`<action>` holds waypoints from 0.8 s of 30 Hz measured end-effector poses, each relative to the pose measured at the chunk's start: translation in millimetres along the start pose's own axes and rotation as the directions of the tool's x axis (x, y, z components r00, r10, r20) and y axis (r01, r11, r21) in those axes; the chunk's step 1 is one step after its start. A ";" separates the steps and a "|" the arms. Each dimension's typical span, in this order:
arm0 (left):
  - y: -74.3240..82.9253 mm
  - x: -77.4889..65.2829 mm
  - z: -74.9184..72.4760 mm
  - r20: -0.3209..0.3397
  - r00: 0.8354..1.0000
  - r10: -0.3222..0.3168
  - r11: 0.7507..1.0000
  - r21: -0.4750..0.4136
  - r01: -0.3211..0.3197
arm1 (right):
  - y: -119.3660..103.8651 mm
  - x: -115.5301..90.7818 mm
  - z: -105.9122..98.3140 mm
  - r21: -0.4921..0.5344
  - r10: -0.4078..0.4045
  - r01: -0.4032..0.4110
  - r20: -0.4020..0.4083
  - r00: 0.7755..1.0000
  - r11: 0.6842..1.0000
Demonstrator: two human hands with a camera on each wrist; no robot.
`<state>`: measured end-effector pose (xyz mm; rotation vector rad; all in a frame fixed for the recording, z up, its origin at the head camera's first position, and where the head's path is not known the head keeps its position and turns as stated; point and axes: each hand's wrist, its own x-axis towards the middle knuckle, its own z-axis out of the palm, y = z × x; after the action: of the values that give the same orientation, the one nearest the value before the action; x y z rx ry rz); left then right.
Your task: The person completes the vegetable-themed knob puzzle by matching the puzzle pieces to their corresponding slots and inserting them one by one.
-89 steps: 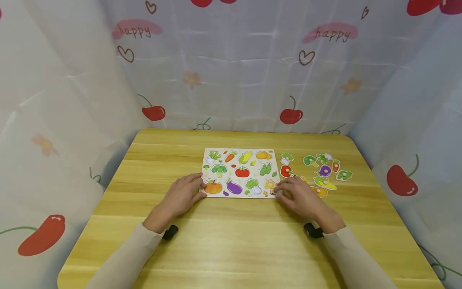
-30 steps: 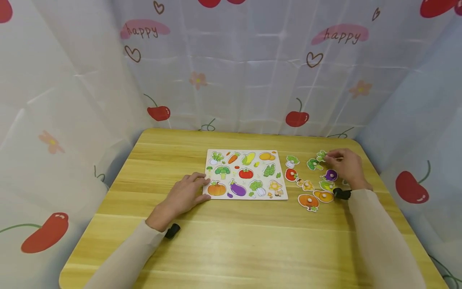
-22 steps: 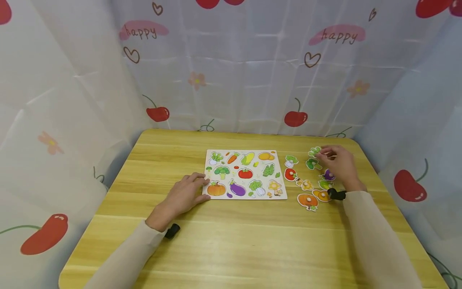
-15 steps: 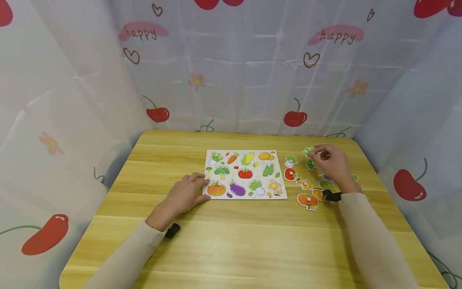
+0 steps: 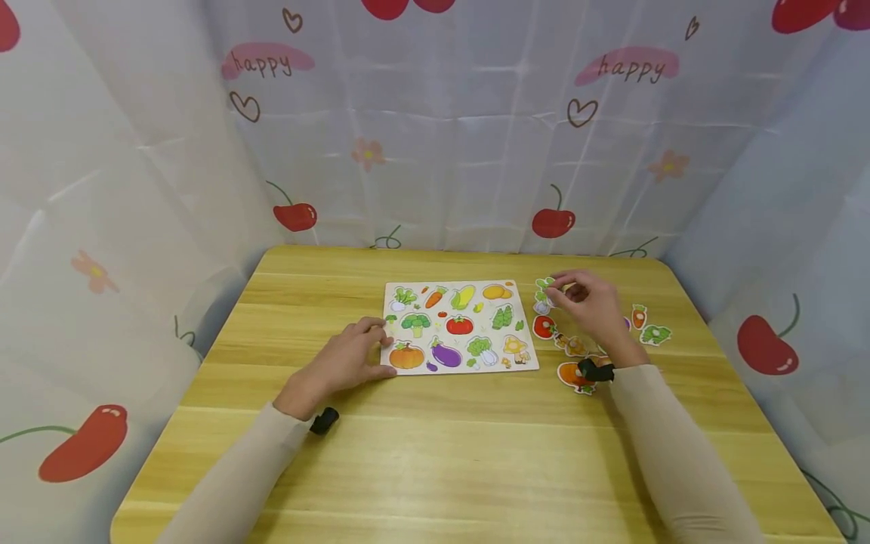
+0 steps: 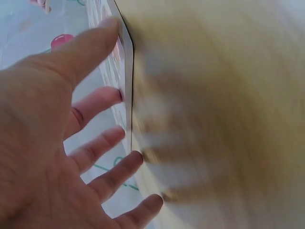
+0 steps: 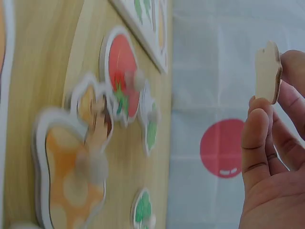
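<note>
My right hand pinches a leafy wooden piece at its fingertips, above the table just right of the board. My left hand spreads its fingers at the board's left edge.

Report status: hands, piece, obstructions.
Left hand at left edge of puzzle board. Right hand pinches puzzle piece aloft. Loose tomato piece beside board's right edge, no visible blockage.
</note>
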<state>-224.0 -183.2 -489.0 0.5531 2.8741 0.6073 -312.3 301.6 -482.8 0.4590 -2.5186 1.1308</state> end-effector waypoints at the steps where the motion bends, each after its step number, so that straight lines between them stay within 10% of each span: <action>1: -1.3 1.1 -0.1 0.006 1.000 -0.003 1.000 -0.014 0.003 | -3.2 0.2 3.0 0.015 -0.003 0.003 0.005 1.000 1.000; 24: -9.5 0.5 -0.1 0.021 1.000 0.001 0.999 -0.035 0.000 | -76.5 13.2 101.2 0.195 0.052 -0.099 0.233 0.971 0.976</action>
<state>-227.5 -191.1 -493.0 0.5519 2.8380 0.6474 -309.3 174.4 -490.6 0.5794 -2.6434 1.4520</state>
